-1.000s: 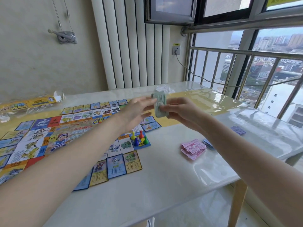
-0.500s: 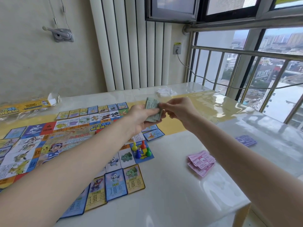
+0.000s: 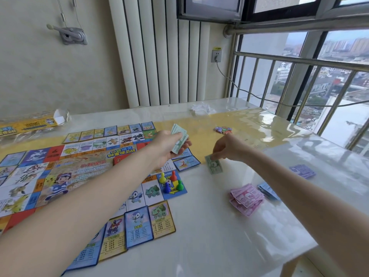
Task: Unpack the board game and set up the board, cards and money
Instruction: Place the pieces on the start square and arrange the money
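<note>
While the left hand (image 3: 169, 145) grips a stack of green notes (image 3: 179, 139) above the far right edge of the game board (image 3: 65, 168), the right hand (image 3: 229, 147) pinches a single green note (image 3: 214, 166) with its fingertips. This single note hangs down from the fingers, and its lower end is at the white worktop (image 3: 209, 236) or just above it; I cannot tell if it touches. It is just beside the right edge of the board.

On the near right corner of the board stand four small pawns (image 3: 171, 181), yellow, red, blue and green, close together. Along the near edge of the board lie several property cards (image 3: 137, 226) in a row, partly overlapping each other. More cards lie in a row at the far edge of the board.

To the right, a loose pile of pink notes (image 3: 246, 198) lies on the worktop, and just beside it some light blue notes (image 3: 267, 189), partly hidden by the right forearm. Purple notes (image 3: 302, 170) lie further right, apart from the others. A small heap of colourful tokens (image 3: 223, 129) is on the yellow part of the worktop, behind the right hand. At the far left lies the yellow game box (image 3: 26, 126) with clear plastic wrapping around it.
</note>
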The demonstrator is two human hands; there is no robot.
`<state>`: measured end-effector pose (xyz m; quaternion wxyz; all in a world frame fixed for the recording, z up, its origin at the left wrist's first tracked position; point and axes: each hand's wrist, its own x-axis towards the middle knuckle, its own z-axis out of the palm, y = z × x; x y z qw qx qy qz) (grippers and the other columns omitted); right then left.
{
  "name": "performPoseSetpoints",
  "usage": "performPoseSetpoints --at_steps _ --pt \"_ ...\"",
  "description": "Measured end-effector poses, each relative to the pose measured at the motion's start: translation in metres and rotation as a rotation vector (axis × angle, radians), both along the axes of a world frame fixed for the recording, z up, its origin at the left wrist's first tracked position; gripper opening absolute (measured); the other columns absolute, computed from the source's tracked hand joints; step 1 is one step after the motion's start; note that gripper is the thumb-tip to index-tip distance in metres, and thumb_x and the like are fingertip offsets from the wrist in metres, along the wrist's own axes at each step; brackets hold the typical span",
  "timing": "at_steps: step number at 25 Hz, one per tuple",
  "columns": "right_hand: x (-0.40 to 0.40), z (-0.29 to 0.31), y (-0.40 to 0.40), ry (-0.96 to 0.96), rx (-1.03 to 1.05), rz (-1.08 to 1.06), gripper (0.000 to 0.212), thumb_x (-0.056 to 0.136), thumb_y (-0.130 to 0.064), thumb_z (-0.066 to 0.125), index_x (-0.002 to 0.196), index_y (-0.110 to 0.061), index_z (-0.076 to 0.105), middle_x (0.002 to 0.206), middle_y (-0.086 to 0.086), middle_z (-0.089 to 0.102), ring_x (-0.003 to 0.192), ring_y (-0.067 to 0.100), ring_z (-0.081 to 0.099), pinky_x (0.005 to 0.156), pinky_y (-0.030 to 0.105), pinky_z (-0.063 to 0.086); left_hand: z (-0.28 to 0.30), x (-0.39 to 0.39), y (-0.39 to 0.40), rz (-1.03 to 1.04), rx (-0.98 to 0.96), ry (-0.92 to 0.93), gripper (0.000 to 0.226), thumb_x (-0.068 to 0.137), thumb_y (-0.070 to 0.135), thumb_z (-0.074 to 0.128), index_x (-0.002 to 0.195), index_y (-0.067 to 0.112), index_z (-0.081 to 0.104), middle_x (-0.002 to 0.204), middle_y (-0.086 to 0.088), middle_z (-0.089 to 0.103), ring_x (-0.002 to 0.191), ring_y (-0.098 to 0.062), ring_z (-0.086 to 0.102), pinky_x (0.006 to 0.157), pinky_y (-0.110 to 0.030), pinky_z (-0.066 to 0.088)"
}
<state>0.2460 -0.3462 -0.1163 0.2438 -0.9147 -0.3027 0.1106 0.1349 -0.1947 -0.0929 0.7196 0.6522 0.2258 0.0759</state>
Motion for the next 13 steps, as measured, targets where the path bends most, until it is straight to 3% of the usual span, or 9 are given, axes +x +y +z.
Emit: performPoseSetpoints --at_steps 3,6,10,13 --pt "0.002 -0.011 0.005 -0.153 -0.027 0.021 0.018 0.075 -0.017 0.074 0.087 -0.004 0.069 0.067 -0.002 0.055 0.063 0.011 0.049 0.05 0.015 0.033 -0.001 -0.001 -0.005 -0.007 -0.052 0.045 0.027 0.099 0.01 0.031 0.082 0.002 0.051 0.074 -0.011 0.055 0.058 -0.011 0.044 0.049 -0.017 0.038" --pt "0.003 -0.012 0.007 -0.22 -0.091 0.029 0.031 0.076 -0.023 0.073 0.1 -0.007 0.061 0.085 0.002 0.058 0.07 0.012 0.049 0.051 0.014 0.031 -0.002 -0.005 0.001 0.004 -0.119 0.028 0.027 0.098 0.005 0.027 0.084 -0.001 0.05 0.076 -0.014 0.054 0.061 -0.014 0.046 0.056 -0.022 0.041" --pt "-0.012 0.019 0.038 -0.111 0.334 0.0 0.023 0.086 -0.024 0.062 0.097 -0.004 0.062 0.077 0.002 0.061 0.057 0.009 0.051 0.048 0.012 0.04 -0.001 -0.013 0.019 0.0 -0.076 0.006 0.017 0.098 -0.001 0.036 0.109 -0.002 0.05 0.081 -0.015 0.062 0.07 -0.02 0.061 0.062 -0.027 0.054" --pt "-0.03 0.039 0.078 0.029 0.416 0.17 0.022 0.084 -0.018 0.065 0.092 0.002 0.066 0.07 0.005 0.064 0.055 0.012 0.055 0.05 0.016 0.046 0.004 -0.022 0.042 0.044 -0.036 -0.025 0.017 0.094 -0.001 0.048 0.11 0.0 0.054 0.076 -0.011 0.065 0.06 -0.016 0.066 0.06 -0.027 0.056"
